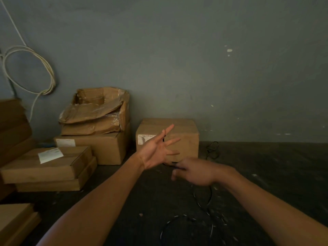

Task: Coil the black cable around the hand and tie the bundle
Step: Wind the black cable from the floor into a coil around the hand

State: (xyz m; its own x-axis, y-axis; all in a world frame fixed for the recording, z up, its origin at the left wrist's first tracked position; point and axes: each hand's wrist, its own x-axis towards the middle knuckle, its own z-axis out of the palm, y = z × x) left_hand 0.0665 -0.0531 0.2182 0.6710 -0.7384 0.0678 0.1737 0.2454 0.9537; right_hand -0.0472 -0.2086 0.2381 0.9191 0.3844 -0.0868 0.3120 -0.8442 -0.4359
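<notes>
black cable (pixel 204 199) mostly slack on the dusty dark floor (pixel 266 174), thin glossy loops. one strand across spread left hand (pixel 156 151), fingers straight. right hand (pixel 193 173) blurred, seems pinched on cable. coiling barely begun; tie left. creased cardboard box (pixel 184 132) behind.

The right hand (pixel 193 173) is smeared by motion blur, so its grip cannot be judged. The black cable (pixel 204 199) is lost against the dark floor (pixel 266 174) at lower centre.
</notes>
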